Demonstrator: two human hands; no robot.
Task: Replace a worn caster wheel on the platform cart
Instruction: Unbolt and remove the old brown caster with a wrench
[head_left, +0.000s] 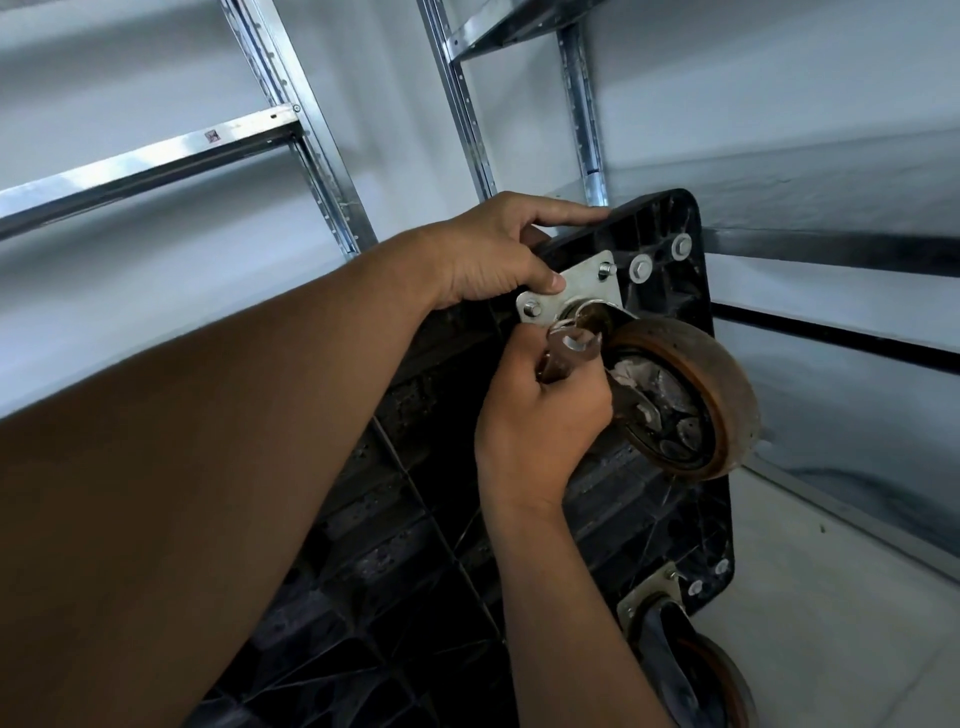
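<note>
The black platform cart (670, 525) stands on its side with its ribbed underside facing me. A worn brown caster wheel (696, 384) is bolted on by a silver mounting plate (592, 283) near the top edge. My left hand (498, 249) grips the cart's top edge, its thumb resting on the plate. My right hand (540, 410) holds a metal wrench (571, 353), its open jaws at the plate's lower edge beside the wheel's swivel. A second caster (691, 660) sits at the cart's lower corner.
Grey metal shelving uprights (301, 119) and beams stand against the white wall behind the cart. Two bolts with washers (641, 267) sit in the cart's upper corner. Pale floor (831, 623) shows at the lower right.
</note>
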